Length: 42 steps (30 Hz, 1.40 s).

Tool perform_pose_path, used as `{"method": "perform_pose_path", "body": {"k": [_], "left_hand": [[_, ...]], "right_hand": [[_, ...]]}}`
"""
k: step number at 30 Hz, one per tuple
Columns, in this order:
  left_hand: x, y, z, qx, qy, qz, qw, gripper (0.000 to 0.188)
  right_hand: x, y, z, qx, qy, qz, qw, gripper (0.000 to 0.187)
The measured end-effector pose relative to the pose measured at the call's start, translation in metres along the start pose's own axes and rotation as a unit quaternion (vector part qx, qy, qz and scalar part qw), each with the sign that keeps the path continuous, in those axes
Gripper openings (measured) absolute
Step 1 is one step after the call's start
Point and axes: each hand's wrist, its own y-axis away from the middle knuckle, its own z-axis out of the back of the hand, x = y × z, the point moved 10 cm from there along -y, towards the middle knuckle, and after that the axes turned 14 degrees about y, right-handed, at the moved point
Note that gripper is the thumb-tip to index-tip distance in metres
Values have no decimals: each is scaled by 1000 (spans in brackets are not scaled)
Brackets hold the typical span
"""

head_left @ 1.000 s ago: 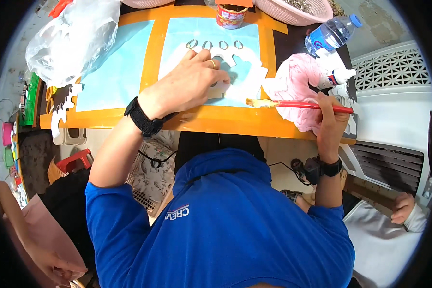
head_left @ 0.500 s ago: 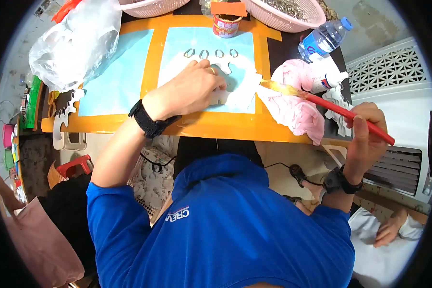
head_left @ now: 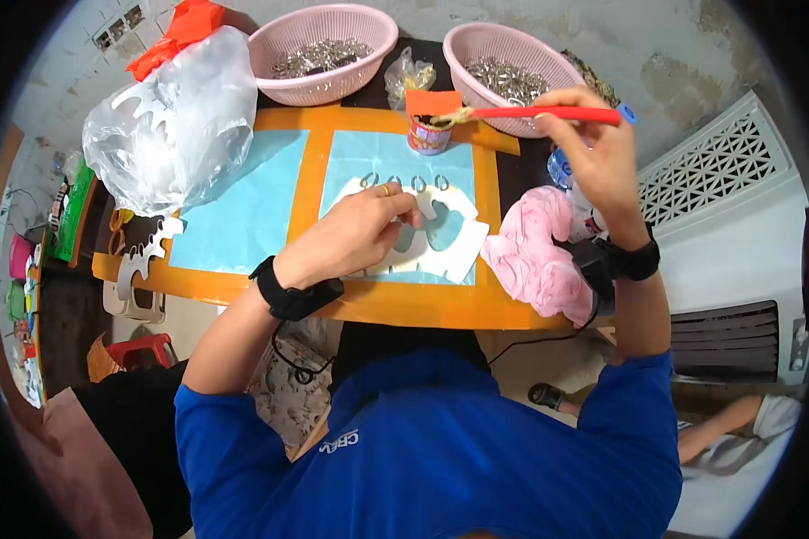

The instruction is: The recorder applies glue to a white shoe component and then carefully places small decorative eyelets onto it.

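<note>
A brush [head_left: 557, 113] with a red handle is gripped in my right hand [head_left: 600, 162], raised over the right of the table. Its yellowish, sticky-looking bristles are at the mouth of a small printed cup [head_left: 430, 139], which holds something dark under an orange flap. My left hand [head_left: 355, 235] rests on a white cut-out sheet [head_left: 466, 255] with curved notches, its fingers curled and pressed together; what they pinch is hidden. Just beyond that hand, several small oval metal rings [head_left: 441, 182] lie in a row along the sheet's far edge.
Two pink baskets [head_left: 288, 90] of metal pieces stand at the back. A plastic bag [head_left: 175, 126] and white cut-outs [head_left: 144, 256] lie left. On the right are a crumpled pink cloth [head_left: 539, 256], a white bottle and a water bottle. Orange tape [head_left: 301, 193] frames blue sheets.
My right hand has lifted the brush from beside the pink cloth up and away to the cup. My left hand stays on the white sheet. The view has tilted toward the far side.
</note>
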Motion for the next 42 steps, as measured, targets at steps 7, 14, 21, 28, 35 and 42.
{"method": "perform_pose_path", "body": {"k": [7, 14, 21, 28, 35, 42], "left_hand": [[12, -34, 78, -104, -130, -47, 985, 57], [68, -108, 62, -30, -123, -16, 992, 76], [78, -111, 65, -145, -65, 28, 987, 63], [79, -109, 62, -174, -61, 51, 982, 59], [71, -106, 61, -197, -101, 22, 975, 62], [81, -114, 61, -194, -91, 14, 977, 68]], "right_hand": [[12, -27, -28, 17, 87, 27, 996, 14], [7, -45, -73, 83, 114, 56, 988, 15], [-31, -67, -83, 79, 107, 1, 991, 16], [-100, -46, -72, 34, -193, -207, 959, 20], [-95, -16, -41, -75, -202, -183, 959, 22], [-110, -6, -15, -102, -228, -217, 944, 24]]}}
